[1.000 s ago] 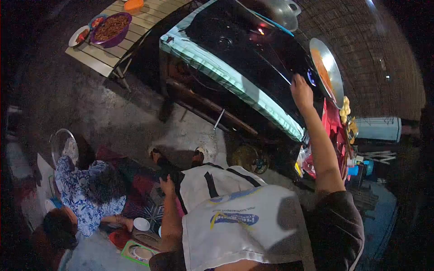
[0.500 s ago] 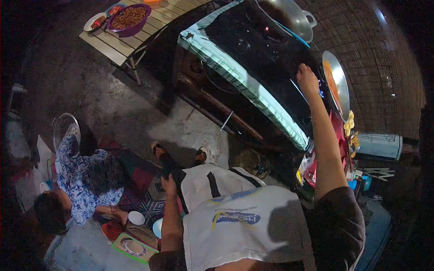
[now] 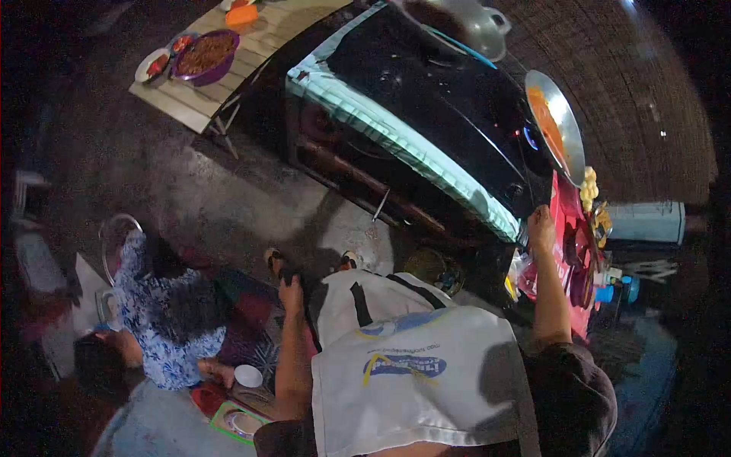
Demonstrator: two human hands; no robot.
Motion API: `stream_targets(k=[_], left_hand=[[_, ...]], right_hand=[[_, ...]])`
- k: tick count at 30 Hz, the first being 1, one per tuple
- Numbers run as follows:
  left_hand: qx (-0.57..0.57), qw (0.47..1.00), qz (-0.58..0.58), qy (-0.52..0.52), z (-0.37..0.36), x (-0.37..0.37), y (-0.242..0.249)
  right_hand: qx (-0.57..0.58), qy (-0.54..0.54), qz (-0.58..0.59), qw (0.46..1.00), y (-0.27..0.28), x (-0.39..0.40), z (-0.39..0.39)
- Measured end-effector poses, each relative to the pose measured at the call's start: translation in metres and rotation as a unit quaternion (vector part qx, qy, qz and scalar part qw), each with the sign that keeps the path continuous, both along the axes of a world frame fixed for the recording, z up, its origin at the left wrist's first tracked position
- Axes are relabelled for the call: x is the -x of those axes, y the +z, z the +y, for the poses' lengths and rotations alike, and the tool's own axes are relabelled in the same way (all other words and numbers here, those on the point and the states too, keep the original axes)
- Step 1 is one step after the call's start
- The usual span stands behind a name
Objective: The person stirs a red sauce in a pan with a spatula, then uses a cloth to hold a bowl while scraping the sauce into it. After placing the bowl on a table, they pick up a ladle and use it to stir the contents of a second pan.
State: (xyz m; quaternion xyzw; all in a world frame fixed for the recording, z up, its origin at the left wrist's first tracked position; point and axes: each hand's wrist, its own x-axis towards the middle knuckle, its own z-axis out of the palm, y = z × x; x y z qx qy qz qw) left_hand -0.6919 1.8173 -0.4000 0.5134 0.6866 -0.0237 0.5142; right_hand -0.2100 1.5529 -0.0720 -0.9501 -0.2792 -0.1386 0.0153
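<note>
Wok (image 3: pixel 563 114) with orange contents is sitting, in the head view, at the right end of the black stove (image 3: pixel 426 99), a blue flame (image 3: pixel 531 138) showing just beside it. Your right hand (image 3: pixel 541 227) is hovering by the stove's near corner, its fingers curling; whether they are holding something, one cannot tell. Your left hand (image 3: pixel 290 294) is hanging beside your apron (image 3: pixel 426 411), its fingers equally unclear. Wisely, you should be leaving space between wrist and flame. A second pan (image 3: pixel 485 32) is occupying the stove farther along; a red-covered worktop (image 3: pixel 564 199) is crowding your right. Low at your left, a person (image 3: pixel 164 365) is sitting, narrowing your stepping room.
</note>
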Motion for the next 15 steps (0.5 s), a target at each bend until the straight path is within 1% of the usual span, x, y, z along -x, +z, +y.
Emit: stream_targets(k=[1, 2, 3, 4, 5, 6, 7, 8, 9, 10, 11, 13, 14, 15], left_hand=[[-0.049, 0.997, -0.055, -0.001, 0.012, -0.013, -0.011], [-0.096, 0.989, -0.111, -0.004, 0.025, -0.029, -0.014], [-0.061, 0.986, -0.155, 0.030, 0.040, -0.057, 0.038], [-0.025, 0.978, -0.197, 0.064, 0.056, -0.085, 0.106], [-0.027, 0.978, -0.199, 0.053, 0.069, -0.103, 0.128], [-0.013, 0.985, -0.174, 0.016, 0.079, -0.118, 0.145], [0.000, 0.989, -0.147, -0.020, 0.087, -0.131, 0.154], [-0.003, 0.989, -0.147, -0.027, 0.092, -0.144, 0.153], [-0.012, 0.984, -0.178, -0.017, 0.094, -0.156, 0.145], [-0.021, 0.978, -0.209, -0.006, 0.095, -0.164, 0.144], [-0.023, 0.978, -0.208, -0.009, 0.091, -0.170, 0.142], [-0.107, 0.959, -0.261, 0.017, 0.077, -0.179, 0.137], [-0.090, 0.970, -0.227, -0.009, 0.076, -0.176, 0.128], [-0.091, 0.970, -0.225, -0.010, 0.074, -0.168, 0.120]], right_hand=[[0.005, -0.015, -0.026, 1.000, 0.000, -0.004, -0.011], [-0.016, -0.017, -0.008, 1.000, -0.004, -0.012, -0.022], [-0.020, -0.030, -0.011, 0.999, -0.003, -0.013, -0.026], [-0.005, -0.049, -0.018, 0.999, -0.003, -0.013, -0.025], [0.011, -0.067, -0.024, 0.997, -0.003, -0.016, -0.025], [0.011, -0.089, -0.016, 0.996, -0.009, -0.026, -0.030], [0.007, -0.096, -0.017, 0.995, -0.004, -0.026, -0.024], [0.034, -0.127, 0.010, 0.991, 0.005, -0.021, -0.012], [0.061, -0.156, 0.038, 0.985, 0.010, -0.021, -0.005], [0.061, -0.167, 0.047, 0.983, 0.009, -0.028, -0.005], [0.059, -0.169, 0.048, 0.983, 0.008, -0.033, -0.004], [0.057, -0.162, 0.029, 0.985, 0.006, -0.039, -0.004], [0.056, -0.163, 0.031, 0.985, 0.006, -0.042, -0.005], [0.060, -0.150, 0.026, 0.987, 0.006, -0.045, -0.007]])
